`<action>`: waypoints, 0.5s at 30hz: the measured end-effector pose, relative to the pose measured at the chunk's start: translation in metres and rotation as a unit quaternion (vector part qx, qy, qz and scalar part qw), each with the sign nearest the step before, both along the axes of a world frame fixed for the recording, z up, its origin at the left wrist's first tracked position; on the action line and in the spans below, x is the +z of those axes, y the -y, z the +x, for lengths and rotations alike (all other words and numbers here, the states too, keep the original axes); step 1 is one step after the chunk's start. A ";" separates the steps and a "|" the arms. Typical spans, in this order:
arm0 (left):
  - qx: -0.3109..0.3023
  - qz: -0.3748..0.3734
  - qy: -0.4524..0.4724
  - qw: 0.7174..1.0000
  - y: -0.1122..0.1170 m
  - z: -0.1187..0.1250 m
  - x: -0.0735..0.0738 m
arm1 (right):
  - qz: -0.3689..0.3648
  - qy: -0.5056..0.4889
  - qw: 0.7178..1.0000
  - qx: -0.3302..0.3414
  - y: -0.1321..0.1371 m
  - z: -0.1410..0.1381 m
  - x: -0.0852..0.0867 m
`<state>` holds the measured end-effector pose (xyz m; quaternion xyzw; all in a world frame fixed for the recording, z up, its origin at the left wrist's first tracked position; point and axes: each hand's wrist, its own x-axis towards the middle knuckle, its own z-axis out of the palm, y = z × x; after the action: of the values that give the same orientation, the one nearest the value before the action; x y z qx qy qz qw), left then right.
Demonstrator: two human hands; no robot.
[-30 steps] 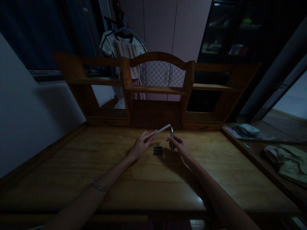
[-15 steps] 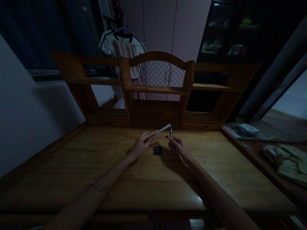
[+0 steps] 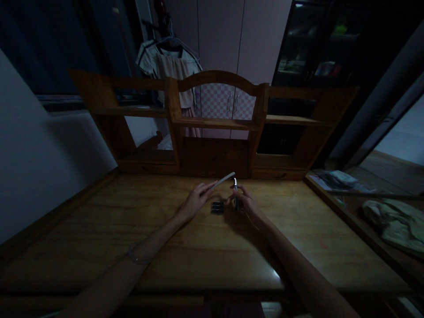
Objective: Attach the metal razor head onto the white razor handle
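My left hand (image 3: 194,201) is closed on a slim, pale stick-like handle (image 3: 225,178) that slants up to the right; a small dark part shows under its far end. In my right hand (image 3: 248,206) is a dark pen-shaped tool (image 3: 235,182), held upright, its shiny silver upper end meeting or nearly meeting the far end of the pale stick. Whether the two touch, I cannot tell. Between and below the hands, three short black pieces (image 3: 217,207) lie side by side on the wooden desk (image 3: 159,265). Dim light hides their finer detail.
A wooden shelf unit (image 3: 216,124) with small drawers stands along the back of the desk. Clothes (image 3: 172,66) hang behind it at left, before a pale wardrobe (image 3: 218,35). At right, beyond the desk's raised edge, lies a light cloth bag or garment (image 3: 397,223).
The right hand's fingers have shifted along the pen-shaped tool, and its upper end has moved slightly left, with a brighter silver section showing. The left hand and pale stick are nearly still.
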<state>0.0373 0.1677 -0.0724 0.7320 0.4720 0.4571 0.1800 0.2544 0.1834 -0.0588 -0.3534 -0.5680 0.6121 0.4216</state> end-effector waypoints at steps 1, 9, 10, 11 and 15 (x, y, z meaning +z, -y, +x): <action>0.001 0.002 -0.004 1.000 0.000 0.000 0.000 | -0.020 -0.017 1.000 0.013 0.000 -0.001 0.000; 0.021 0.014 -0.022 0.999 -0.002 -0.001 -0.004 | -0.063 -0.077 0.995 0.012 -0.004 0.000 0.002; 0.023 0.014 -0.022 0.999 -0.003 -0.001 -0.004 | -0.062 -0.081 0.995 0.006 -0.005 0.001 0.002; 0.025 0.015 -0.022 0.999 -0.003 -0.002 -0.004 | -0.060 -0.084 0.995 0.000 -0.005 0.002 0.003; 0.022 0.018 -0.019 0.999 -0.002 -0.002 -0.002 | -0.048 -0.080 0.996 -0.011 -0.005 0.003 0.004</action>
<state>0.0354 0.1695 -0.0747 0.7333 0.4831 0.4553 0.1471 0.2569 0.1888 -0.0543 -0.3293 -0.4986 0.6602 0.4551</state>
